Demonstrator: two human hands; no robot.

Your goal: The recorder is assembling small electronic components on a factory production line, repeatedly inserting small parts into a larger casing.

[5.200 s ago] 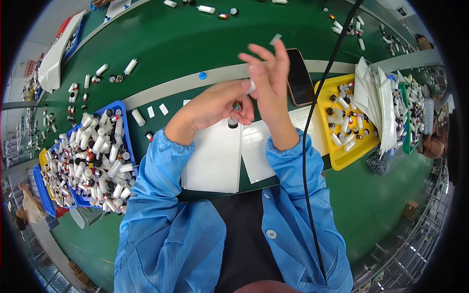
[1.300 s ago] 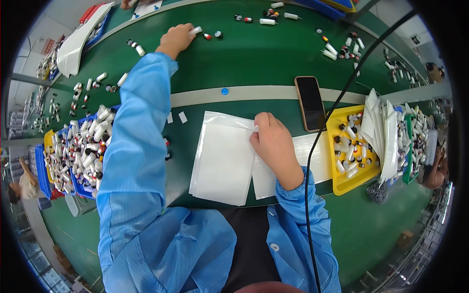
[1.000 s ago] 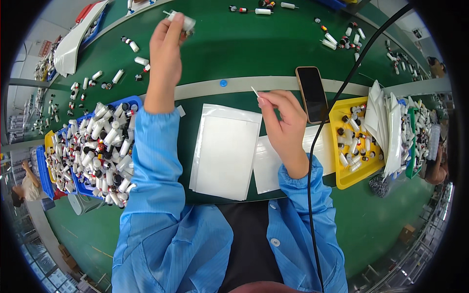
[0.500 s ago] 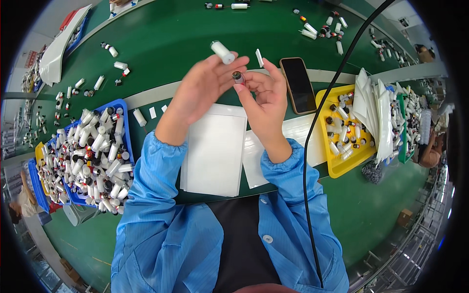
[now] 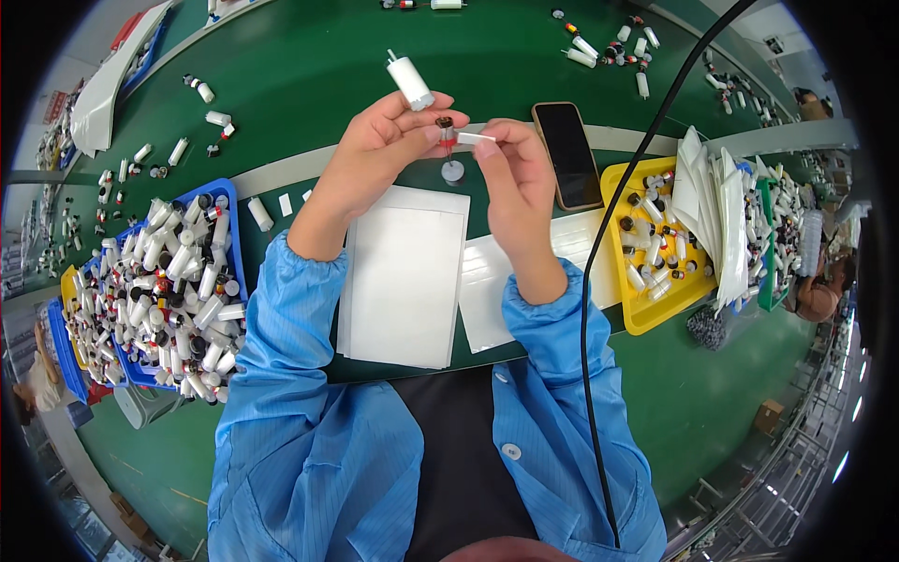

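Above the worktop [image 5: 478,210], a cylinder [image 5: 408,81] and a red-banded part [image 5: 447,134] are grasped by the left hand [image 5: 375,145], a strip [image 5: 476,138] is pinched at the part by the right hand [image 5: 515,173], fitting seems in hand, and careful alignment seems called for.

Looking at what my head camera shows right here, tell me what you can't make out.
In the head view:
Strip: its right end is hidden by the right hand.
White stack: the top sheet covers most of those beneath, so I can't count them.
Blue bin: the upper pieces hide those at the bottom.
White part at the top: cut off by the picture's upper edge.
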